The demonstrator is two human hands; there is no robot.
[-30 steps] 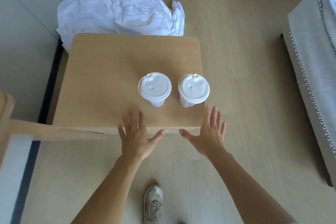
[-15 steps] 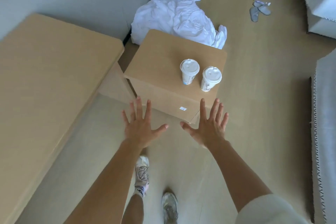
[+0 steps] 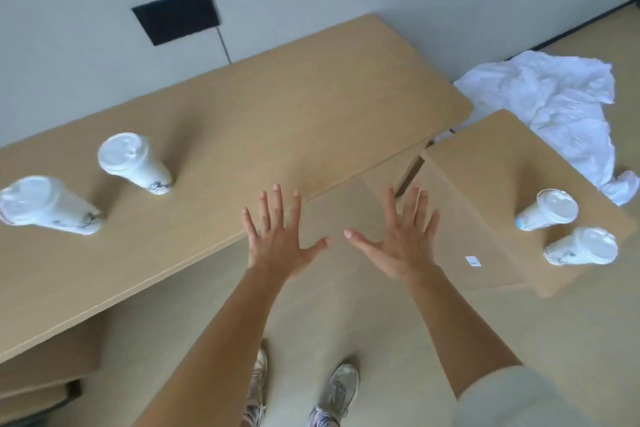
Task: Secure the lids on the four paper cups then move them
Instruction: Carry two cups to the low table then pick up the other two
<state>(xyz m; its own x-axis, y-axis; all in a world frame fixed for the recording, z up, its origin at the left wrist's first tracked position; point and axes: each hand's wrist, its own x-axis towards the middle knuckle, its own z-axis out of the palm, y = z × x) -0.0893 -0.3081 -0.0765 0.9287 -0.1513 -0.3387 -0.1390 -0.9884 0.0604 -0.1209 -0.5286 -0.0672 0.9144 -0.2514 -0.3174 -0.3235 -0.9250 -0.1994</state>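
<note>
Cups, lidded (all four): first cup (image 3: 48, 206) and second cup (image 3: 135, 165) near the long desk's (image 3: 311, 107) front edge, third cup (image 3: 547, 210) and fourth cup (image 3: 581, 246) at the small desk's (image 3: 485, 166) front corner. Left hand (image 3: 277, 239) and right hand (image 3: 401, 239) hover between the desks, fingers spread, holding nothing.

A single wide-angle view is taken from the person's head, aimed forward and steeply down. The left hand (image 3: 277, 241) and right hand (image 3: 401, 244) are seen close below the lens, the long light-wood counter (image 3: 277, 121) to the left, the pale floor (image 3: 329, 308) directly beneath.
</note>
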